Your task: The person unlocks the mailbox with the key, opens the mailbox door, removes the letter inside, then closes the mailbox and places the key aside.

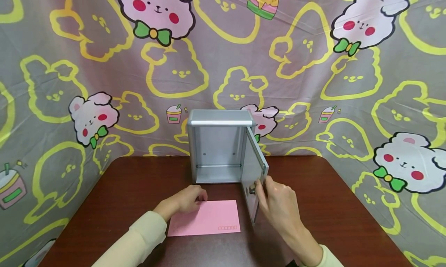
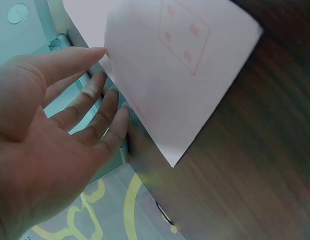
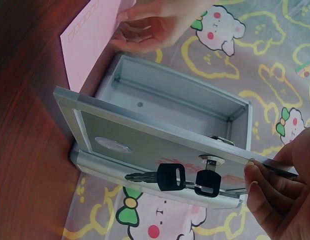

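A pink envelope (image 1: 216, 216) lies on the table in front of an upright silver metal lockable box (image 1: 223, 116). My left hand (image 1: 186, 200) is at the envelope's far edge. In the left wrist view, its thumb lies on the paper and the other fingers curl at the edge. My right hand (image 1: 280, 203) grips the free edge of the box's door (image 3: 145, 135), which is swung wide on the right side. Its thumb is on the outer face, near the lock. Two black-headed keys (image 3: 171, 177) hang there, one of them in the lock.
The brown table (image 1: 331, 205) runs up to a grey curtain (image 1: 104, 73) printed with rabbits and yellow outlines, which surrounds it at the back and sides. The box's inside (image 1: 217, 147) shows a bare back panel with small holes.
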`<state>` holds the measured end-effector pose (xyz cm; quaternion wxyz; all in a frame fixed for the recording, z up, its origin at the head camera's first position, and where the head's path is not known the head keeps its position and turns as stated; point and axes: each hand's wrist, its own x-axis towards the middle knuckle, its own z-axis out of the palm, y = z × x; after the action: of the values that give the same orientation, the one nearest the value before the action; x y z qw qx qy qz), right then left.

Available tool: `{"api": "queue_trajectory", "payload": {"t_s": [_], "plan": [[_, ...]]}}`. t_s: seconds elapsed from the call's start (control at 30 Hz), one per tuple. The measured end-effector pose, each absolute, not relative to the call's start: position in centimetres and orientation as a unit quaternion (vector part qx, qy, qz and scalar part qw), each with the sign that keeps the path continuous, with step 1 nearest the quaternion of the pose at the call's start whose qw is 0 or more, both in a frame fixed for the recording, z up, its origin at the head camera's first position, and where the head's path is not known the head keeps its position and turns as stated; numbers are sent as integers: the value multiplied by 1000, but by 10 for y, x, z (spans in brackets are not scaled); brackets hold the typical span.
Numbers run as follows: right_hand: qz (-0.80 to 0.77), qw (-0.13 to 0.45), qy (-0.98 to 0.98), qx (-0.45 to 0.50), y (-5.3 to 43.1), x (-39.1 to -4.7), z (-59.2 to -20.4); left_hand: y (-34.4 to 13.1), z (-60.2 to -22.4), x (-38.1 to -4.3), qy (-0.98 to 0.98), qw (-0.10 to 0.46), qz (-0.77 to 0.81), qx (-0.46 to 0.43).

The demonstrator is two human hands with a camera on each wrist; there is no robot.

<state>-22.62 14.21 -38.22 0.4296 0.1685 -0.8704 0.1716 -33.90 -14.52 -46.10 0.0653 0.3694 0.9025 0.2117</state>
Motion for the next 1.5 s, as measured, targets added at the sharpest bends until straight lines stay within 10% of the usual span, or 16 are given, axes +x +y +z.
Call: {"api": "queue_trajectory", "payload": {"t_s": [0.53, 1.5], "plan": [[166, 424, -875, 165, 141, -226, -382, -149, -454, -339, 901, 62, 228, 363], [169, 433, -869, 170, 142, -228, -383, -147, -341, -338, 867, -285, 193, 362]]}}
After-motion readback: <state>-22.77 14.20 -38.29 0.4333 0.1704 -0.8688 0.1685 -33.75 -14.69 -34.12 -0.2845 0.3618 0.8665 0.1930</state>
